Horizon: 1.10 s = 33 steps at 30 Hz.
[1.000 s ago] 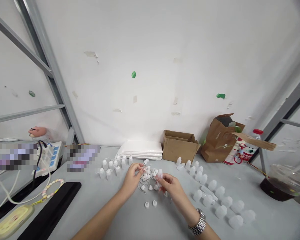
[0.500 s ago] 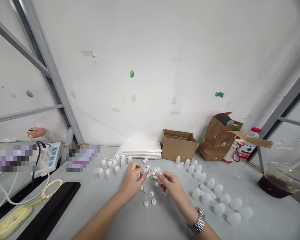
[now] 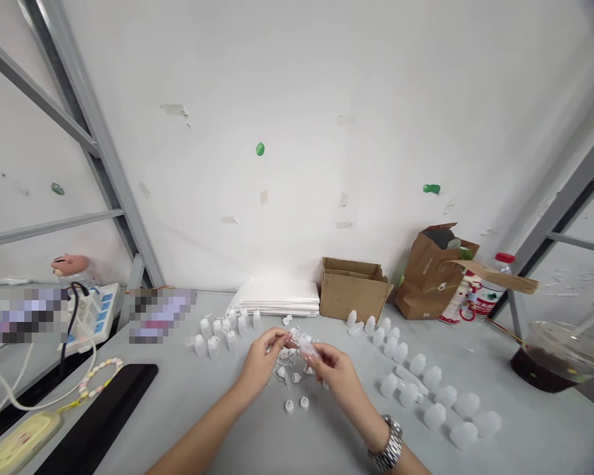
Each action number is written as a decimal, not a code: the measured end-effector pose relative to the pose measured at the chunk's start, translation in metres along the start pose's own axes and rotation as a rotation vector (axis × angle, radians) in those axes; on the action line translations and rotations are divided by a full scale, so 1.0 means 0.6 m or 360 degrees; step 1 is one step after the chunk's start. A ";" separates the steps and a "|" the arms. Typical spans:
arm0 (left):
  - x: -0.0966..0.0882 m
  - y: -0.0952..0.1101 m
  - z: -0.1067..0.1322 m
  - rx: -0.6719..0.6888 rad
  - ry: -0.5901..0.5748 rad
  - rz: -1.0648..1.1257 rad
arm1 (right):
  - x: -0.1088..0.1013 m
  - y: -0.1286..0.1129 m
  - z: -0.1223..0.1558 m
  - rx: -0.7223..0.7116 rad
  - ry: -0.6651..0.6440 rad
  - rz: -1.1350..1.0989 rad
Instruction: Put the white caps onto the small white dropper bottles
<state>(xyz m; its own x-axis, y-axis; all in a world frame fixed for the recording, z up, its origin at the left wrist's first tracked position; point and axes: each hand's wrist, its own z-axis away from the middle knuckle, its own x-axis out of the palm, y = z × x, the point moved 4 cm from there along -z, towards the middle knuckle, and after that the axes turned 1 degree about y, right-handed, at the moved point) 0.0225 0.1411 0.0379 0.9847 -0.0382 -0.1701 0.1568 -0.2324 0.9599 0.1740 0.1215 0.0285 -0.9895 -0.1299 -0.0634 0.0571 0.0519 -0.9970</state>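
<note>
My right hand (image 3: 335, 371) is closed around a small translucent plastic bottle (image 3: 307, 349), tilted with its neck toward the left. The fingers of my left hand (image 3: 263, 359) pinch a small white cap (image 3: 294, 335) at the bottle's mouth. Whether cap and bottle are joined cannot be made out. Under both hands lies a loose pile of white caps (image 3: 296, 377), partly hidden by the fingers. Two single caps (image 3: 289, 406) rest nearer to me. To the left stand several capped bottles (image 3: 212, 346), upright in a group.
Several uncapped bottles (image 3: 434, 415) spread across the right side, a few lying down. Behind are a stack of white sheets (image 3: 277, 297), a cardboard box (image 3: 351, 293) and a paper bag (image 3: 428, 274). A drink cup (image 3: 549, 356) stands far right; a black pad (image 3: 103, 415) lies left.
My left hand has lifted from the pile and moved slightly right with a cap. The bottle in my right hand has come left and up, so that both hands now meet above the pile.
</note>
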 end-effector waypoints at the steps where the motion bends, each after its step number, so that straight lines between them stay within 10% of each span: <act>1: 0.002 0.000 0.001 -0.0032 -0.0018 0.0022 | 0.001 0.000 0.001 -0.0002 0.0003 0.0002; 10: 0.012 -0.004 0.008 -0.0084 -0.0313 0.0076 | -0.003 0.005 -0.001 0.0006 0.0081 0.0050; 33: 0.006 -0.016 0.001 -0.0191 -0.0123 0.0318 | 0.002 0.000 0.005 0.0039 0.0055 0.0191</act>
<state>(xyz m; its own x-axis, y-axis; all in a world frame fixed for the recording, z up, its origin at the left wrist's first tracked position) 0.0245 0.1426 0.0277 0.9891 -0.1469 0.0137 -0.0280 -0.0960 0.9950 0.1730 0.1187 0.0281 -0.9794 -0.0898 -0.1810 0.1780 0.0405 -0.9832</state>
